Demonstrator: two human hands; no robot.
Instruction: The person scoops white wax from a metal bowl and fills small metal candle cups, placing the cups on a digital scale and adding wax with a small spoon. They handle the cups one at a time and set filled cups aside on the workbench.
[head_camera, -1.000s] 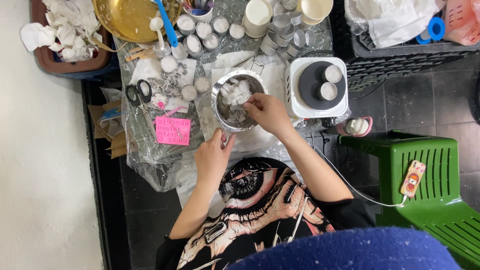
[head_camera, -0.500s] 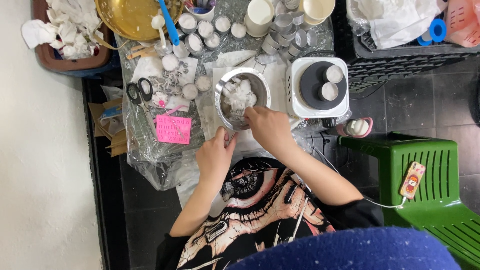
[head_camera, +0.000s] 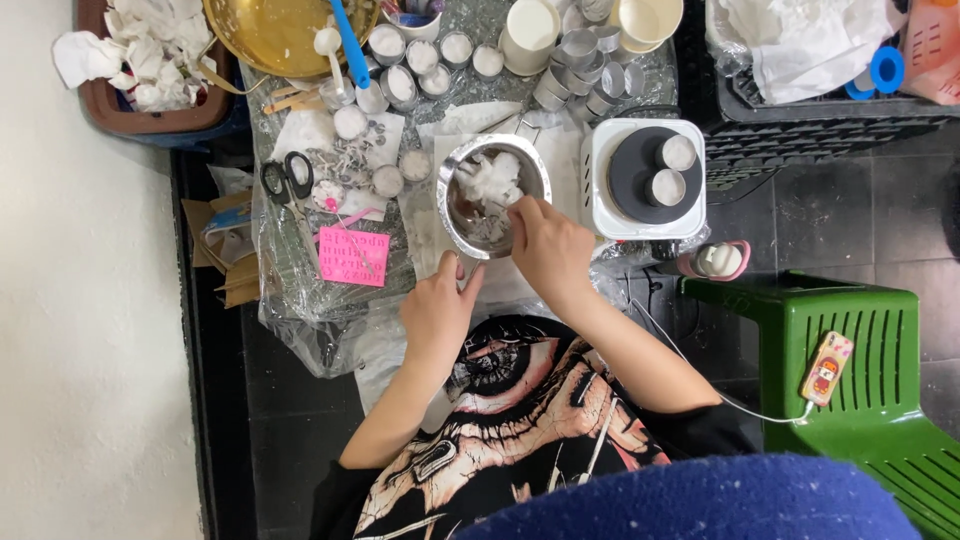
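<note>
Plainly, with the right hand (head_camera: 548, 245) pinching something unclear inside the metal bowl (head_camera: 492, 196) and the left hand (head_camera: 437, 310) loosely open just below its rim, a hard tug could tip it.

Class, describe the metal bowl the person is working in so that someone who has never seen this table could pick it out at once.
Start at the white hotplate with the round black top; the metal bowl sits directly to its left in the picture, on the plastic-covered table. The right hand reaches into it and the left hand rests beside its near rim. Unlike the small round tins behind, it is big, silvery, and holds white lumps.
</note>
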